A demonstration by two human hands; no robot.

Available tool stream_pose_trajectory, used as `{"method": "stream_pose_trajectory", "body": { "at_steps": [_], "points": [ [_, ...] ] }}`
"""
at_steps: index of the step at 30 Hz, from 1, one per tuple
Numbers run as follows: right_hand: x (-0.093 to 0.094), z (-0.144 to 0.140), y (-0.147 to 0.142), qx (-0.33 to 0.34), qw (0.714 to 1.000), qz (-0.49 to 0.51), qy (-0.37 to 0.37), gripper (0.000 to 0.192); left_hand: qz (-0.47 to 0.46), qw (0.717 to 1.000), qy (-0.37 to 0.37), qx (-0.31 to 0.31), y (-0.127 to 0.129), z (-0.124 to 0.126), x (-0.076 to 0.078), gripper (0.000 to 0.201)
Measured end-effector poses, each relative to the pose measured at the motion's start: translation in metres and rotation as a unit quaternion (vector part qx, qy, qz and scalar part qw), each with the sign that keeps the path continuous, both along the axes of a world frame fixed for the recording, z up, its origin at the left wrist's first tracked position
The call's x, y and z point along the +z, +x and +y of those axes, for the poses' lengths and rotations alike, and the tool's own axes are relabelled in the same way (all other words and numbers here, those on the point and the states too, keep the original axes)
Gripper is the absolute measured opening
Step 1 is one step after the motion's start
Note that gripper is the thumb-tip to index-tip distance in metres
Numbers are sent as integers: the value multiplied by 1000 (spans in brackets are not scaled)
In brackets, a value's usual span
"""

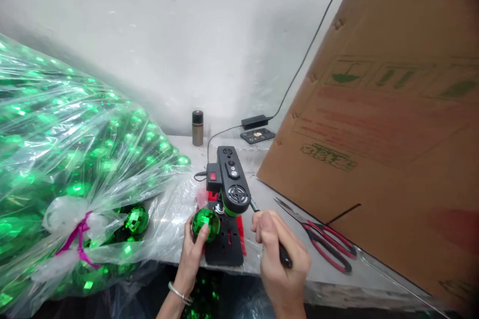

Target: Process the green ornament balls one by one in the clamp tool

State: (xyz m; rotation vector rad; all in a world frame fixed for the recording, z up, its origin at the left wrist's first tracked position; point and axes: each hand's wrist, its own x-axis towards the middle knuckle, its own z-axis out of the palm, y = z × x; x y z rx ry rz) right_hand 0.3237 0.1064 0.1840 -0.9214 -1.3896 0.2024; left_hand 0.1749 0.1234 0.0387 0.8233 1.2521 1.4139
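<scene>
My left hand [192,254] holds a small green faceted ball [205,223] against the left side of a black bench machine [229,194] with a red switch. My right hand [280,259] grips the machine's black lever handle [285,258] just right of its base. The machine stands near the front edge of a white plastic-covered table [329,274]. A bracelet sits on my left wrist.
A big clear plastic bag [63,169] full of green faceted balls, tied with purple ribbon, fills the left. Red-handled scissors [325,241] lie right of my hand. A large cardboard box [389,134] leans at right. A grey can [197,127], power adapter [254,121] and cable stand by the wall.
</scene>
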Motion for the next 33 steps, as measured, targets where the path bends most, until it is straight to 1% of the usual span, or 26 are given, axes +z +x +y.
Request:
{"method": "stream_pose_trajectory", "body": {
  "at_steps": [3,6,8,11,15,20,23,27,30,33],
  "points": [
    [1,-1,1,2,1000,-7,1,30,110,993,29,-7,2,7,-11,81],
    [0,-2,1,1,1000,-15,3,30,198,978,52,-37,3,11,-17,78],
    [-1,-2,1,4,1000,-15,7,30,240,968,58,-50,2,11,-18,76],
    [-4,-2,1,8,1000,-12,14,30,275,957,58,-69,-1,8,-15,76],
    [-8,-2,2,13,1000,-7,22,30,298,948,62,-98,0,6,-8,74],
    [-7,-2,3,15,1000,-9,11,29,317,939,80,-111,12,13,-4,74],
    [-5,-3,2,13,1000,-11,18,29,314,941,70,-108,13,16,-4,74],
    [-5,-3,1,13,1000,-2,16,30,297,945,50,-125,2,13,-6,75],
    [-6,-3,1,14,1000,-1,11,30,275,951,38,-135,-5,11,-11,76],
    [-5,-3,1,15,1000,-4,9,29,240,964,37,-113,-8,15,-15,79]
  ]
}}
